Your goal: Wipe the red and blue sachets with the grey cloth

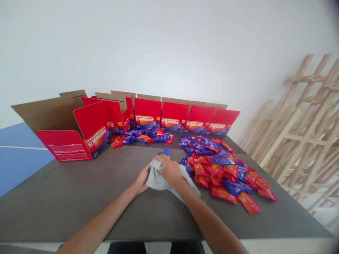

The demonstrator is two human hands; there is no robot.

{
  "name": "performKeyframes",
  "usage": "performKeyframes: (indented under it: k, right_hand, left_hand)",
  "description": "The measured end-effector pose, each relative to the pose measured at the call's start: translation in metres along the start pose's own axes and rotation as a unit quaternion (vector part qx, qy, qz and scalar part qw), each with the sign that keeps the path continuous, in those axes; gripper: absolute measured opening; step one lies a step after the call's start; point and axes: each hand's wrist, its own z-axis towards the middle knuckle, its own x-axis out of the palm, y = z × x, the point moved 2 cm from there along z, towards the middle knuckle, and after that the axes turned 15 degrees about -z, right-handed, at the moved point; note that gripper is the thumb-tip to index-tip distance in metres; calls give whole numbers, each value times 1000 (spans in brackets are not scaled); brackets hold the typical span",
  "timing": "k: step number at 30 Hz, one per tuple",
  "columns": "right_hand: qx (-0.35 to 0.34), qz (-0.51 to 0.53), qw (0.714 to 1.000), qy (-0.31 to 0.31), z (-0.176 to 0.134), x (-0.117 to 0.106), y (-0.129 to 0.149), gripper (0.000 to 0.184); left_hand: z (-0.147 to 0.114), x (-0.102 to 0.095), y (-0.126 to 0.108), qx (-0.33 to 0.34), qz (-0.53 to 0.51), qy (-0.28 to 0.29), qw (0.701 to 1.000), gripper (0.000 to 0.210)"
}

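Note:
Over the middle of the dark table, both hands are at a light grey cloth [157,180]. My left hand [143,179] grips its left side, with the fingers partly hidden behind it. My right hand [170,170] is closed on the cloth from above, its fingers bent. A blue-purple sachet [166,151] sticks out just beyond the right fingertips; its lower part is covered by the hand and cloth. The cloth's loose end hangs down to the right, under my right forearm. Right of the hands lies a large heap of red and purple sachets [216,170].
A second row of sachets [140,135] lies in front of the boxes. Open red cartons [148,109] line the table's back edge, and a larger-looking open carton [62,145] stands at the left. Wooden easels [304,137] lean at the right wall. A blue surface [22,155] shows at left.

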Motion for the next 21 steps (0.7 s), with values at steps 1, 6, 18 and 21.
performKeyframes:
  k: [1, 6, 18, 21]
  right_hand:
    - [24, 13, 1000, -12, 1, -1, -5, 43]
    - [15, 46, 999, -10, 0, 4, -6, 41]
    - [59, 111, 990, -68, -1, 14, -16, 32]
    - [49, 122, 988, -82, -3, 15, -17, 29]
  left_hand:
    - [-1, 1, 1, 6, 5, 3, 1000, 17]
    - [-3, 5, -4, 24, -1, -1, 1000, 16]
    - [-4, 1, -3, 54, 40, 50, 997, 47]
    - [1, -5, -11, 113, 60, 4, 992, 72]
